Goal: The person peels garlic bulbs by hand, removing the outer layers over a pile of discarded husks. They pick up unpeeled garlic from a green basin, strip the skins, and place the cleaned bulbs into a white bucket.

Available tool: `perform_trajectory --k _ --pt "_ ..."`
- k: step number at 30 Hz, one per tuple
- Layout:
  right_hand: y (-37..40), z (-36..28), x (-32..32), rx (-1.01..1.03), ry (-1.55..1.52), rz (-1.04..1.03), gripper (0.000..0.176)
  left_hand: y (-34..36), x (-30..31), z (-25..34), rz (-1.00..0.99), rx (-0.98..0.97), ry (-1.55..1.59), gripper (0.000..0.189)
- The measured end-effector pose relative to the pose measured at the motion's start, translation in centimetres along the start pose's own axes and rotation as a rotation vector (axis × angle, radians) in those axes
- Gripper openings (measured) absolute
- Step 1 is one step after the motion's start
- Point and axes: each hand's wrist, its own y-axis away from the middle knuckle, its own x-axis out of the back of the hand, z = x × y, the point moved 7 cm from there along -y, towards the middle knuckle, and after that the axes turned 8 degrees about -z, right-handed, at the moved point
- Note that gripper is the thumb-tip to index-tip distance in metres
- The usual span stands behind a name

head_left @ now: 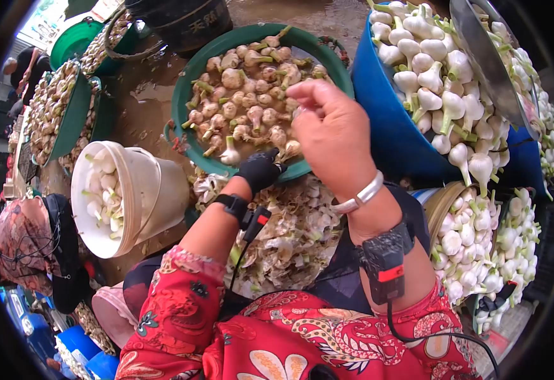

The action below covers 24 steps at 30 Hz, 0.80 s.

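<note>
Straight to the green basin, loaded with dirt-streaked garlic bulbs, right under both hands. At the near rim, the left hand in a black glove, fingers bent down toward the bulbs; cannot tell the hold, with the tips hidden. Above the basin's right side, the bare right hand, fingers half curled and blurred; cannot tell for sure of any bulb in there. Now for the risks: possibly a slip, from damp-looking, rounded skins; perhaps a bulb over the rim and down into the heap of peelings, from too hasty a flick; maybe a tug at the right wrist, from the black cable trailing off it. And what textures! Knobbly, brown-smeared globes with stubby green necks in here, papery, crumpled scraps below, smooth cream-white bulbs piled high in the blue plastic tub, and, over at left, a scuffed white bucket with a thin handle
</note>
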Motion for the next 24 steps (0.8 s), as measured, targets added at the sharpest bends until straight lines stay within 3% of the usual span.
perform_trajectory --k 3,8,10,11,12,13,15,16,17,19,21,22,23,24 --pt "-0.8 0.0 1.9 -0.064 -0.138 0.087 0.017 -2.8 -0.8 0.7 0.023 -0.012 0.019 0.049" --pt "-1.0 0.1 1.4 -0.138 -0.176 -0.028 0.016 -2.3 0.8 1.2 0.095 0.009 0.028 0.047" --pt "-0.9 0.3 0.9 -0.124 -0.165 -0.05 0.016 1.4 4.7 1.2 0.04 0.122 0.182 0.04" --pt "-0.8 0.5 0.5 -0.117 -0.144 -0.075 0.015 3.0 6.0 0.5 0.098 0.073 0.418 0.037" --pt "-0.5 1.1 -0.1 -0.198 -0.081 -0.156 0.027 5.7 8.3 2.3 0.11 0.105 0.57 0.036" --pt "-0.2 1.5 -0.7 -0.18 -0.093 -0.163 0.027 9.3 11.4 5.6 0.125 0.135 0.722 0.036" --pt "0.6 1.0 -3.2 -0.001 0.091 -0.332 0.048 14.1 15.3 9.3 0.205 0.001 0.79 0.036" --pt "1.2 0.6 -4.4 0.011 0.034 -0.449 0.064 16.6 16.8 11.2 0.195 -0.096 0.878 0.033" --pt "1.6 1.4 -6.2 0.022 -0.143 -0.534 0.066 18.8 18.5 13.2 0.228 -0.109 0.689 0.034" --pt "2.5 -0.3 -7.5 -0.186 -0.531 -0.671 0.065 21.9 18.6 13.2 0.35 -0.117 1.064 0.037" --pt "3.1 -1.5 -8.4 -0.182 -0.642 -0.656 0.064 22.6 17.6 12.2 0.407 -0.355 1.46 0.036" --pt "3.3 -1.8 -8.7 -0.197 -0.749 -0.628 0.064 22.6 17.0 11.4 0.512 -0.294 1.327 0.034" --pt "3.5 -1.9 -9.2 -0.196 -0.746 -0.634 0.064 23.7 18.2 13.1 0.647 -0.291 0.595 0.031" --pt "3.7 -1.8 -9.5 -0.16 -0.665 -0.598 0.063 23.3 17.6 12.7 0.626 -0.298 0.848 0.031"
